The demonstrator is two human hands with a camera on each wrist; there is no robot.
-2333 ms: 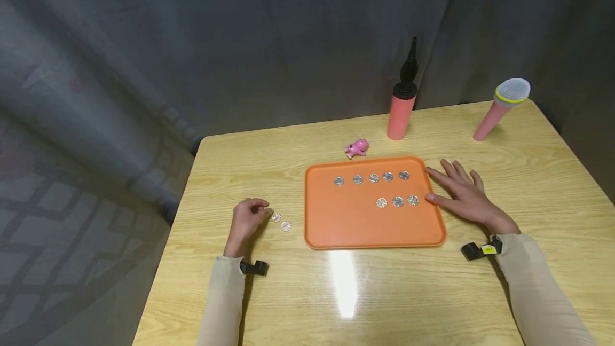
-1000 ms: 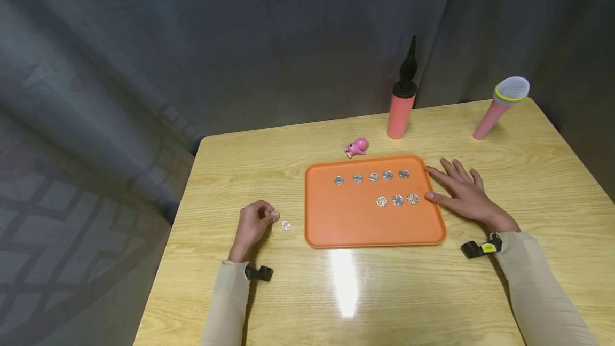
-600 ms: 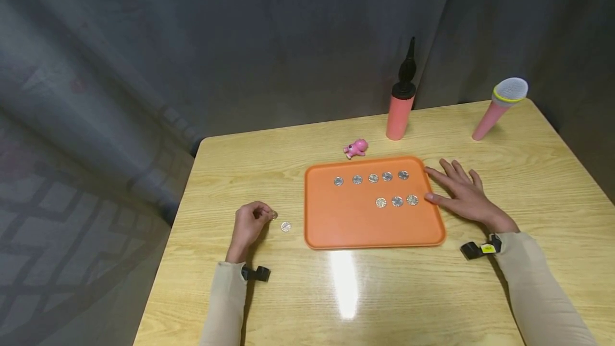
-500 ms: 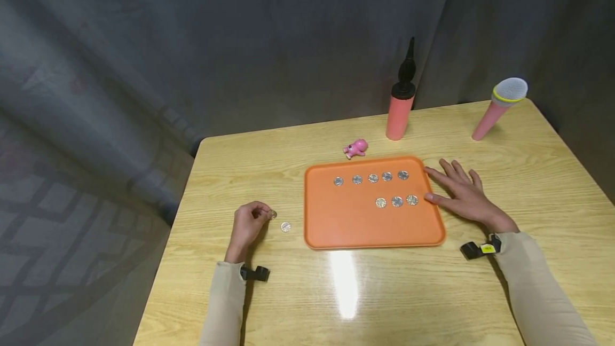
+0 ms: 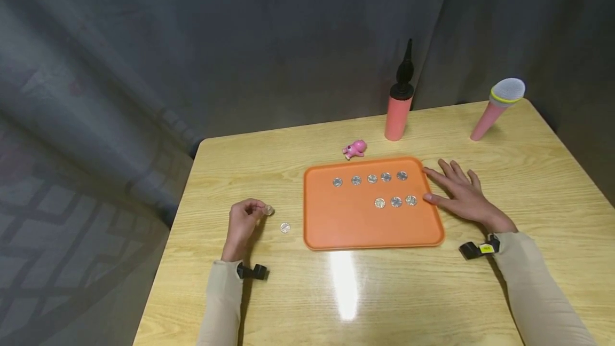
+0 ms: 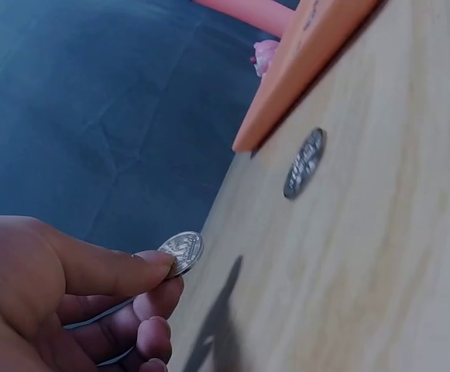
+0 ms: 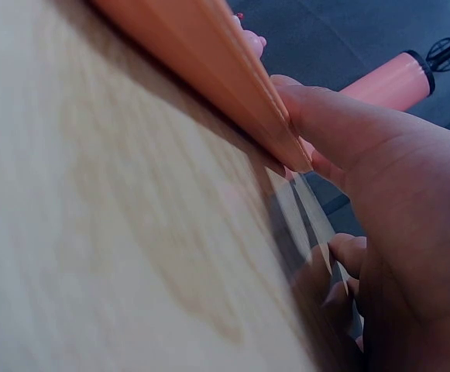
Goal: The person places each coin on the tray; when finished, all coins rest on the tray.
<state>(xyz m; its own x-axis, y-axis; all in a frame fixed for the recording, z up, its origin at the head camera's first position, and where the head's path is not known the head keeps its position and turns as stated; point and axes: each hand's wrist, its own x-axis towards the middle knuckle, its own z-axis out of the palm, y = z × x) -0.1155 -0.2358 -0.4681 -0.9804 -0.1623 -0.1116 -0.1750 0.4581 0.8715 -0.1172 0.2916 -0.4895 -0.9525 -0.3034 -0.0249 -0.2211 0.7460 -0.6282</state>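
Between thumb and fingers, my left hand (image 5: 242,224) pinches a silvery coin (image 6: 183,253), tilted and held just off the table in the left wrist view. A second coin (image 5: 285,227) lies flat on the wood, between that hand and the orange tray (image 5: 336,228). On the tray rest two rows of similar coins, the longer row (image 5: 372,179) at the back and a shorter row (image 5: 396,202) in front of it at the right. My right hand (image 5: 463,199) lies with spread fingers at the tray's right edge, its thumb and index fingertip touching the rim.
Behind the tray lies a small pink toy figure (image 5: 355,149). A pink hand pump (image 5: 398,116) with a black top stands at the back, and a pink toy microphone (image 5: 497,107) stands at the back right. A dark curtain (image 5: 307,41) hangs behind the table.
My left hand has taken hold of the nearer of two coins on the table and lifted it, drawing it slightly left and back. The right hand stays in place at the tray.
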